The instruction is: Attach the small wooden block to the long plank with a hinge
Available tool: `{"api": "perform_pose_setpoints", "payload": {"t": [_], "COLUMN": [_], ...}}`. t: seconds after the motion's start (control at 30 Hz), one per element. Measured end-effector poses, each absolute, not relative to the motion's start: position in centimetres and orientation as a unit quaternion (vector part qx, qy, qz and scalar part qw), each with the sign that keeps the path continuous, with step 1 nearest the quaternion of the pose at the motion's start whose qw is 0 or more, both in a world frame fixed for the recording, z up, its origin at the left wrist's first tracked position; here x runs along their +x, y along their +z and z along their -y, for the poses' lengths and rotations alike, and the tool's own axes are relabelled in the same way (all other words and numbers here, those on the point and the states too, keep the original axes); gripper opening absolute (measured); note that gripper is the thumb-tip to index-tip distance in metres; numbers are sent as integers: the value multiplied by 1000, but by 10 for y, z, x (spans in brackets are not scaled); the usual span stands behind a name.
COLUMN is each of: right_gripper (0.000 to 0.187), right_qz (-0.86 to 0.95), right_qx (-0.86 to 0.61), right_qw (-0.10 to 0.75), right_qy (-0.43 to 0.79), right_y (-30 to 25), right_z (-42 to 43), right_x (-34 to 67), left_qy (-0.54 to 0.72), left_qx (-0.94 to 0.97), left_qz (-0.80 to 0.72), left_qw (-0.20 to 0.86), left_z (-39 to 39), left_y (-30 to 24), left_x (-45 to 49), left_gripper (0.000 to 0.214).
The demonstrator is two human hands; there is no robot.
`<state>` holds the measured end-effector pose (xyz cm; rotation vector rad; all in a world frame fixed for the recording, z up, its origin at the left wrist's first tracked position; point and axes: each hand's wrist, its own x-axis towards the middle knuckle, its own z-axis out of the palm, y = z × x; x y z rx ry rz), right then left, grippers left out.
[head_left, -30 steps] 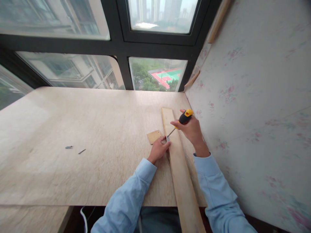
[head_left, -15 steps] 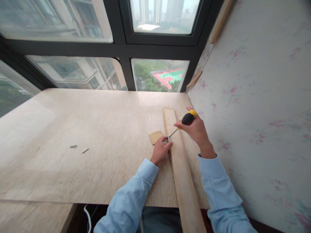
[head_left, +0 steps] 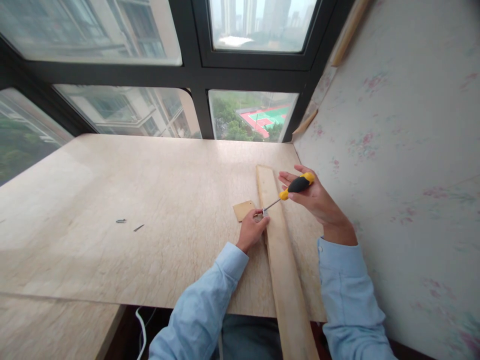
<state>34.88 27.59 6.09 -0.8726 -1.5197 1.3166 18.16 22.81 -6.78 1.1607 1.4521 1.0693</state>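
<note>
A long pale wooden board point(head_left: 287, 270) lies lengthwise near the wall, its near end running past the table's front edge. My left hand point(head_left: 252, 231) pinches a small metal piece point(head_left: 265, 213) against the board's left edge; its exact kind is too small to tell. In my right hand point(head_left: 323, 202) is a yellow-and-black screwdriver point(head_left: 299, 184), held by thumb and palm with several fingers stretched out. The screwdriver slants down to the left, and its tip meets the metal piece. Beside my left fingers rests a thin tan square plate point(head_left: 243, 210), partly covered by them.
Two small metal items, a greyish one point(head_left: 121, 221) and a thin pointed one point(head_left: 138, 228), lie on the left of the marble-patterned tabletop point(head_left: 180, 190). A flowered wall point(head_left: 405, 165) closes off the right side. Dark-framed windows point(head_left: 123, 75) stand behind. A white cable point(head_left: 141, 330) hangs below the front edge.
My right hand has shifted right and its fingers have loosened and spread around the screwdriver handle. The left hand keeps its place on the metal piece. The view has moved slightly.
</note>
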Motion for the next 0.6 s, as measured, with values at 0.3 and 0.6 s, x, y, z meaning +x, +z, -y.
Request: {"api": "perform_pose_setpoints", "payload": {"t": [0.3,0.6], "right_gripper": [88,101], "right_qz": [640,643], "right_qx": [-598,-353], "right_qw": [461,446], "right_qy": [142,513], "right_y": [63,53], "right_z": [-277,-276], "right_x": [340,342], "left_qy": [451,474], "left_qx": [466,474], "left_qz": [-596,-595], "left_qw": [474,444], "left_z": [-223,-221], "left_y": [-66,-65], "left_x": [183,183], "left_gripper": [36,33]}}
